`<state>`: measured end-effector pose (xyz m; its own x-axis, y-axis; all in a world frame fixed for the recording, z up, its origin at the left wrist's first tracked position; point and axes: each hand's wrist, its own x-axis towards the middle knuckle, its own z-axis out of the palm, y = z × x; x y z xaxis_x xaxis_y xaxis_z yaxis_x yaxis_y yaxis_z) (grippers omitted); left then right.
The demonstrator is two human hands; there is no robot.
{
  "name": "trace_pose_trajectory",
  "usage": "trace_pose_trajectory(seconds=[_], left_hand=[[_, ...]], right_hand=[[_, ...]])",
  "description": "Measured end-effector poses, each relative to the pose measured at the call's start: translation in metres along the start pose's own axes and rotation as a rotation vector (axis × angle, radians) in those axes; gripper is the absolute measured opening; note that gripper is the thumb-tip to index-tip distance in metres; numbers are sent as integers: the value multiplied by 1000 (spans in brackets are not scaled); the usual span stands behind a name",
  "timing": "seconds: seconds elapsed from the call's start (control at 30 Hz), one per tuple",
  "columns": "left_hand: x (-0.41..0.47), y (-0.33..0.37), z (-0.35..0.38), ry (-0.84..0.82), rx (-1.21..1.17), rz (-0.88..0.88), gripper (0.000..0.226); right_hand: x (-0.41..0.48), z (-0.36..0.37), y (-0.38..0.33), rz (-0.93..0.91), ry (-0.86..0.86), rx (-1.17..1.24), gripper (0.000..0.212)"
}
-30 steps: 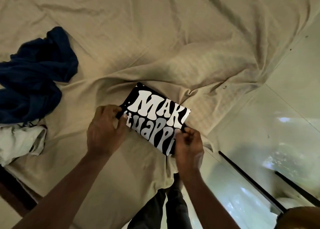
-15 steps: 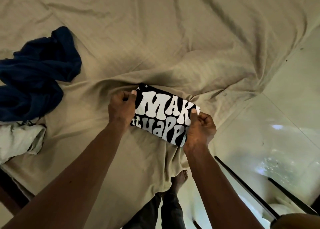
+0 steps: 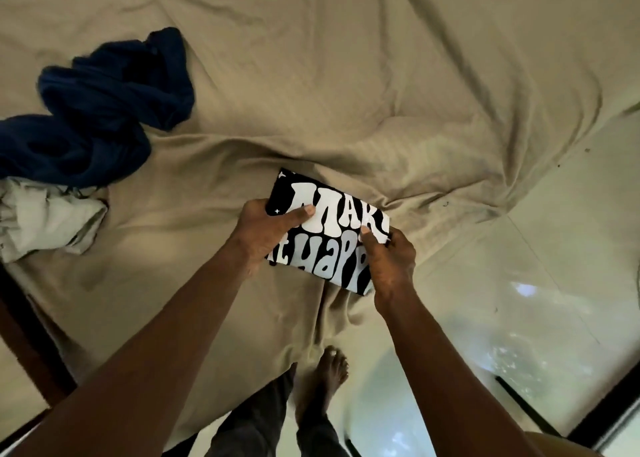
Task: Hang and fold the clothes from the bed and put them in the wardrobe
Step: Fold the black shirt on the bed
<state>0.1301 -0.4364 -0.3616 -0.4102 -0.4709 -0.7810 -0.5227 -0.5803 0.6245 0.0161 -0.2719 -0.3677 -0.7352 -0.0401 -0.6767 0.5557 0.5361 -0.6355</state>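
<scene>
Both hands, head view. We see the left hand (image 3: 266, 235) gripping the left end of the folded black T-shirt (image 3: 332, 214), its thumb (image 3: 301, 212) laid flat across the white lettering. The right hand (image 3: 388, 262) pinches the right end, with its thumb (image 3: 367, 235) on top and the fingers curled beneath. The shirt sits over the near edge of the bed sheet (image 3: 346, 76), close to the corner of the bed. We cannot tell whether it rests on the sheet or is held just above it.

The print is only partly legible. We read "MAK" and "HAPP", and the remaining letters are folded under or covered by the hands. The underside of the shirt and most of the fingers are hidden. A navy garment (image 3: 104, 103) and a pale garment (image 3: 45, 221) lie crumpled at the left, the pale one cut off by the frame edge. Below, a bare foot (image 3: 329, 373) stands on the glossy floor (image 3: 554, 283).

Compared with half a second ago, the left hand has shifted inward over the print, and its thumb no longer sits at the upper corner. The shirt and the right hand remain roughly where they were.
</scene>
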Motion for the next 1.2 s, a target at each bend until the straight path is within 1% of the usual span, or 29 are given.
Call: trace_pose_trajectory(seconds=[0.1, 0.17, 0.23, 0.3, 0.33, 0.37, 0.4, 0.47, 0.5, 0.57, 0.6, 0.67, 0.77, 0.87, 0.93, 1.0, 1.07, 1.1, 1.13, 1.2], left_hand=[[-57, 3, -26, 24, -181, 45, 34], [-101, 5, -45, 65, -238, 97, 37], [-161, 11, -64, 114, -295, 160, 35], [-235, 20, -81, 181, -354, 255, 31], [-268, 24, -88, 211, -382, 297, 32], [-313, 25, -96, 258, -403, 343, 36], [-350, 24, -103, 282, -431, 382, 40], [-435, 16, -118, 334, -493, 460, 43], [-470, 10, -122, 346, -521, 491, 42], [-546, -14, -129, 436, -565, 520, 38], [-586, -32, -132, 512, -589, 527, 35], [-635, -61, -136, 625, -637, 521, 35], [-714, -122, -141, 781, -762, 513, 41], [-780, -179, -141, 883, -919, 536, 39], [-824, -218, -138, 956, -972, 569, 40], [-861, -249, -135, 1017, -1002, 600, 38], [-906, -286, -134, 1120, -1047, 634, 34], [-931, -307, -136, 1188, -1071, 652, 34], [-952, -325, -138, 1250, -1087, 665, 36], [-993, -363, -145, 1397, -1101, 665, 42]], right_hand=[[-34, -2, -7, -79, -135, 122, 19], [-63, 0, -13, -71, -218, 212, 17], [-107, -1, -25, -44, -319, 284, 17], [-165, -9, -41, -30, -471, 320, 11], [-191, -15, -48, -35, -556, 301, 7], [-226, -25, -54, -61, -645, 241, 7], [-255, -34, -59, -88, -742, 186, 14], [-321, -55, -67, -113, -978, 53, 42], [-344, -64, -67, -110, -1107, 7, 51], [-403, -81, -64, -78, -1338, -77, 53], [-437, -88, -61, -58, -1426, -138, 52], [-482, -95, -53, -78, -1561, -217, 52], [-550, -95, -21, -204, -1710, -393, 49], [-610, -89, 22, -256, -1778, -491, 53], [-656, -89, 55, -208, -1889, -553, 63], [-699, -88, 85, -85, -2012, -619, 76], [-753, -92, 123, 83, -2134, -695, 79], [-781, -95, 145, 101, -2172, -738, 77], [-807, -98, 163, 58, -2196, -778, 73], [-857, -107, 200, -125, -2239, -834, 62]])
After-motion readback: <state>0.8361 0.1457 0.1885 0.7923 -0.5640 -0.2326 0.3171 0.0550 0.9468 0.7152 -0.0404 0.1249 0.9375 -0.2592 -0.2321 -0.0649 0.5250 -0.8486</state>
